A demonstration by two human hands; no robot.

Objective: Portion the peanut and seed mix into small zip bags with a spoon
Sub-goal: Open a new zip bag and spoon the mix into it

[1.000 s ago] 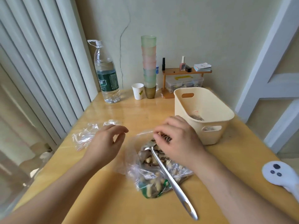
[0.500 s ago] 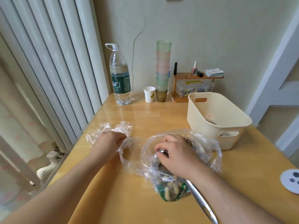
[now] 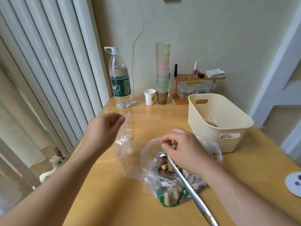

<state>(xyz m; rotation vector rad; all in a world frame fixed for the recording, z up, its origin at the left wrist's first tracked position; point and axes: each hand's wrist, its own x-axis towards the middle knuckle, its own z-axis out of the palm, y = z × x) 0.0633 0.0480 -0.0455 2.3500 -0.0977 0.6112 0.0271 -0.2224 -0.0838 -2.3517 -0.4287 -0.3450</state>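
Pinching the top edge of a small clear zip bag [image 3: 125, 136] between thumb and fingertips, the left hand [image 3: 104, 129] held it lifted so that the empty bag hung down toward the counter [image 3: 104, 201]. Whether its mouth was open could not be told through the film. Just to the right of that grip, the right hand [image 3: 184, 149] had its fingers curled down inside the open mouth of the large clear bag of peanut and seed mix [image 3: 172, 181]; they looked closed on a few peanuts, though how firmly could not be told. The metal spoon [image 3: 187, 185] lay with its bowl in the mix beneath that hand, its handle running out toward the person, and no fingers were seen to hold it.

Beyond the right hand, near the big bag, stood a cream plastic basket [image 3: 218, 121] with what looked like one or more filled small bags in the bottom, seen dimly over the rim and through the handle slot. By that, some portions seemed done. Plenty of mix remained in the large bag, so I judged the task to be midway at most: the bag in the left grip was yet to be filled, sealed and put away, and more after it.

Farther from both hands, against the wall, stood a water bottle [image 3: 120, 80], a paper cup [image 3: 149, 97] and a stack of coloured cups [image 3: 162, 72].
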